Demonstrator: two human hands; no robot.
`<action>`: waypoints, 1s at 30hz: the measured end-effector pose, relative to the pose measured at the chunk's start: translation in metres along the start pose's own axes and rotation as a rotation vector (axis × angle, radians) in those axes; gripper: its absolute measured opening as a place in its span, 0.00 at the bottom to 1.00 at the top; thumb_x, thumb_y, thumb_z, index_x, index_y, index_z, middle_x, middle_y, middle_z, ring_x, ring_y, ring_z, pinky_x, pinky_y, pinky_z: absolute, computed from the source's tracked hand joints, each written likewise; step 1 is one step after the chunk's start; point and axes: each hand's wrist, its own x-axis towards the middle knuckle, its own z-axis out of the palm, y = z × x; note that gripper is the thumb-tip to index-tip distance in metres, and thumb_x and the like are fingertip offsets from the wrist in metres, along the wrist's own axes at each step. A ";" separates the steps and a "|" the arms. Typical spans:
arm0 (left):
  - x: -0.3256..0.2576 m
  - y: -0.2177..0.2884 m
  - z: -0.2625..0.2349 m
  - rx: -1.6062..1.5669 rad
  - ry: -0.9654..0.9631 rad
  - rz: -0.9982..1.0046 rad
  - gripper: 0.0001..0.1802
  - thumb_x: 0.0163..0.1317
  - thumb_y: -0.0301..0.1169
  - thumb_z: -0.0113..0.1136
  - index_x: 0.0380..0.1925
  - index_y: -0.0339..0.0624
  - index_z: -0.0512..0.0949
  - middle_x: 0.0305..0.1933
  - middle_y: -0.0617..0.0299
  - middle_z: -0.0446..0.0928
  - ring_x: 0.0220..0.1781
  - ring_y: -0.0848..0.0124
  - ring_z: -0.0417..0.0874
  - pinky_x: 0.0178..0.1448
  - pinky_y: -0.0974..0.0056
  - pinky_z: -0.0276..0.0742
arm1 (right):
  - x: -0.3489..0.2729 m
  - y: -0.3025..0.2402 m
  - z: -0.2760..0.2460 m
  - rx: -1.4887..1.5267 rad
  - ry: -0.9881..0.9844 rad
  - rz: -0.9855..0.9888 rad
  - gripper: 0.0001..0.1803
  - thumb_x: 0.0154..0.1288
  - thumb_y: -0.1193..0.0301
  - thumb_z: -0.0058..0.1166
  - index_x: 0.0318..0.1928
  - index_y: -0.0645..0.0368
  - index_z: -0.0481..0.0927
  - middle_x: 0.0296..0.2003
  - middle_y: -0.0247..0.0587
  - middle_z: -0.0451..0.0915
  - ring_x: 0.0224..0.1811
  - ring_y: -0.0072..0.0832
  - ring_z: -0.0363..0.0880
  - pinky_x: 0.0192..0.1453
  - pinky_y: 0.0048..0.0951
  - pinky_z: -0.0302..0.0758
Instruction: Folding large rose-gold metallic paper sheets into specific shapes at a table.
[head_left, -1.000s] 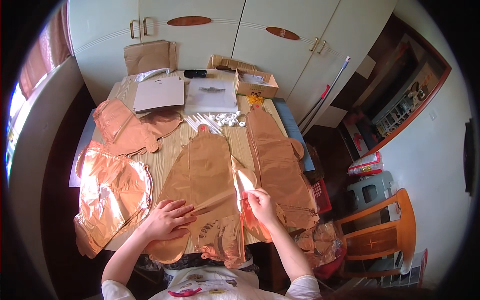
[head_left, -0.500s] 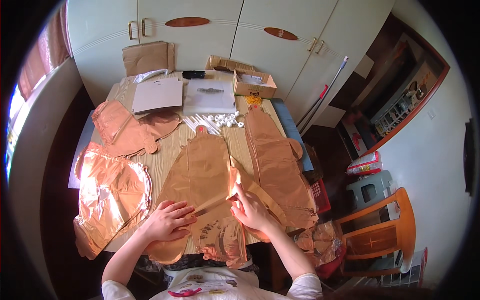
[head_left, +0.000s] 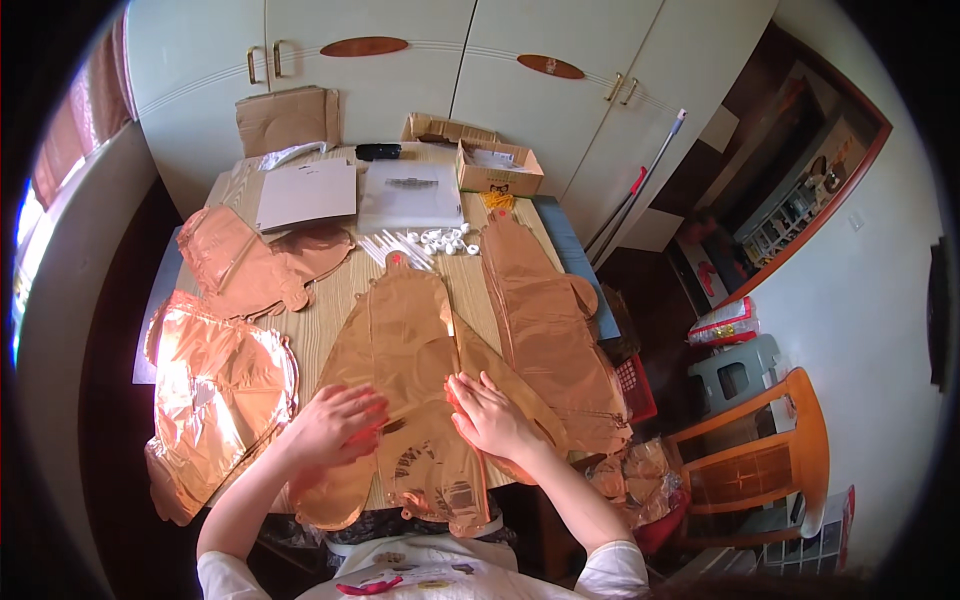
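Beside bare tabletop (head_left: 322, 318), one central copper foil (head_left: 405, 318) overhangs its front edge; left hand (head_left: 342, 425) and right hand (head_left: 492, 418) are unclenched.

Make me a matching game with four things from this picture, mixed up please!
1. White sticks
2. Chair
3. Middle foil sheet
4. Open box

A. To the right of the table
B. Near the table's far edge
C. Beside the small white pieces
D. Below the left hand and right hand

Pairs: 1-C, 2-A, 3-D, 4-B
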 end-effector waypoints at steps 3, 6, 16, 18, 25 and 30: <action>0.048 -0.005 0.003 0.009 0.052 0.022 0.25 0.65 0.39 0.57 0.62 0.47 0.74 0.67 0.58 0.72 0.71 0.58 0.70 0.70 0.50 0.64 | -0.003 0.001 0.001 0.001 0.017 0.013 0.31 0.64 0.69 0.56 0.65 0.68 0.67 0.58 0.55 0.77 0.65 0.45 0.73 0.73 0.51 0.63; 0.093 -0.008 0.021 0.017 0.082 0.075 0.25 0.66 0.39 0.56 0.62 0.47 0.73 0.68 0.58 0.72 0.71 0.59 0.69 0.70 0.50 0.64 | -0.003 0.002 0.004 0.018 0.031 0.021 0.30 0.63 0.69 0.58 0.65 0.67 0.69 0.59 0.53 0.76 0.64 0.45 0.74 0.72 0.51 0.64; 0.130 -0.023 0.055 0.084 0.068 0.082 0.34 0.66 0.50 0.52 0.68 0.46 0.67 0.72 0.57 0.67 0.74 0.59 0.64 0.73 0.47 0.57 | -0.002 0.002 -0.014 0.177 0.037 0.093 0.25 0.67 0.69 0.55 0.63 0.64 0.71 0.60 0.53 0.76 0.65 0.44 0.73 0.73 0.50 0.63; 0.128 -0.022 0.055 0.090 0.063 0.080 0.38 0.63 0.55 0.53 0.68 0.46 0.66 0.73 0.57 0.66 0.75 0.58 0.63 0.74 0.46 0.56 | -0.006 -0.001 -0.028 0.161 0.115 0.117 0.22 0.68 0.68 0.54 0.61 0.62 0.74 0.58 0.50 0.78 0.63 0.42 0.75 0.73 0.48 0.63; 0.125 -0.021 0.048 0.057 0.041 0.069 0.51 0.51 0.65 0.60 0.70 0.45 0.64 0.73 0.55 0.64 0.76 0.56 0.60 0.77 0.44 0.52 | -0.061 -0.063 -0.041 0.024 0.037 0.257 0.22 0.64 0.65 0.60 0.55 0.64 0.79 0.57 0.49 0.79 0.63 0.42 0.74 0.71 0.48 0.65; 0.126 -0.020 0.046 0.043 0.024 0.067 0.56 0.45 0.68 0.63 0.69 0.44 0.64 0.74 0.55 0.62 0.77 0.56 0.59 0.77 0.43 0.51 | -0.077 -0.086 -0.022 0.058 0.050 0.320 0.28 0.67 0.64 0.58 0.62 0.67 0.72 0.60 0.56 0.75 0.67 0.49 0.70 0.72 0.52 0.61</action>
